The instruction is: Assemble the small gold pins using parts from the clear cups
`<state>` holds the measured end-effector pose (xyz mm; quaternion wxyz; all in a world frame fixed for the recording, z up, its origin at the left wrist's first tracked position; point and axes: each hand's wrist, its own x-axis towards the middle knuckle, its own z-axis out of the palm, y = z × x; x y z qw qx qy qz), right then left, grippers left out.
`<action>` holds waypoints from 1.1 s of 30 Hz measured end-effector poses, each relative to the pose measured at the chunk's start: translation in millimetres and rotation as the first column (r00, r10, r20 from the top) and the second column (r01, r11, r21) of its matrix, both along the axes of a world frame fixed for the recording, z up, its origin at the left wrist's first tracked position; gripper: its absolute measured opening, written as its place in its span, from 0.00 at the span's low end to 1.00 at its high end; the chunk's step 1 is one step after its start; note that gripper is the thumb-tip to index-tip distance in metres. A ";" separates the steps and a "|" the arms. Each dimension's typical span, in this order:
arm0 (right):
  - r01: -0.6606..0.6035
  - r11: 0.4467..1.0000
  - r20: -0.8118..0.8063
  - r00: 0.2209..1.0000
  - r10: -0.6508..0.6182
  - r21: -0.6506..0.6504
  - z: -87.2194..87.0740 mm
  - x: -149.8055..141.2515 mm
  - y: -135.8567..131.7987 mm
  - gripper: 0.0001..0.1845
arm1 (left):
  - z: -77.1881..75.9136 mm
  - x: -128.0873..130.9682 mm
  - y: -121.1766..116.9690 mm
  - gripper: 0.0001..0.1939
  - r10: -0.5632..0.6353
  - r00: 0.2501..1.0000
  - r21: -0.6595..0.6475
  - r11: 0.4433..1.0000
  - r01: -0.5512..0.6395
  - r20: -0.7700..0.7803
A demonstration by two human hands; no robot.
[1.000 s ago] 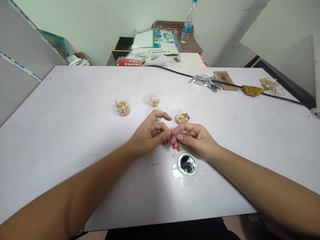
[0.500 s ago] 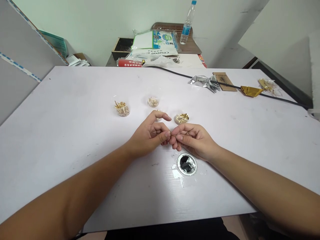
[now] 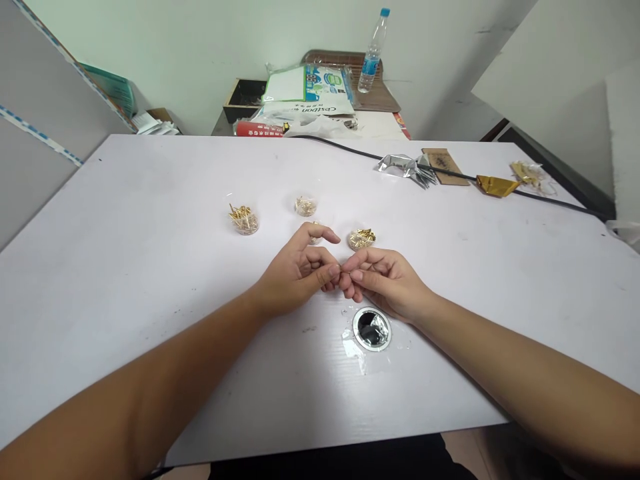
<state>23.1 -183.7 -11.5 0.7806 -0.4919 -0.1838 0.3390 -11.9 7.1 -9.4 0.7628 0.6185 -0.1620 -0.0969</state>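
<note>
My left hand [image 3: 299, 272] and my right hand [image 3: 383, 280] meet fingertip to fingertip just above the white table [image 3: 125, 253]. Each hand pinches one end of a tiny gold pin [image 3: 341, 269], and my left index finger is raised and curled. Right behind the hands stands a small clear dish of gold pins [image 3: 361, 238]. A second dish of gold pins [image 3: 244, 219] stands to the left, and a third dish [image 3: 305, 205] sits further back. Another small dish is mostly hidden behind my left index finger.
A round metal-rimmed hole [image 3: 371, 328] with foil and tape is set in the table just below my right hand. A black cable [image 3: 450, 172], crumpled silver foil [image 3: 407, 167], a brown card [image 3: 445, 166] and gold wrappers [image 3: 495, 185] lie at the back right. A water bottle [image 3: 372, 57] and packages stand behind the table.
The hands stay pinched together in the same place. The view has shifted slightly, so the table items sit a little further left and lower.
</note>
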 end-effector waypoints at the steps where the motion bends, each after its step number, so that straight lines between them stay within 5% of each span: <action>1: 0.004 1.000 -0.013 1.000 -0.004 0.000 0.4 -0.1 0.3 0.08 | -0.5 -0.4 -0.4 0.16 0.001 1.000 -0.005 1.000 -0.001 0.009; 14: -0.070 0.997 -0.243 0.967 0.078 0.040 1.6 2.5 -0.7 0.09 | -2.8 -1.3 -0.1 0.15 0.010 0.999 0.037 0.999 -0.012 0.047; 33: -0.061 0.997 -0.300 0.951 0.072 0.046 0.9 2.2 0.5 0.08 | -2.0 -3.3 -2.6 0.15 0.056 0.996 0.047 0.997 -0.060 0.075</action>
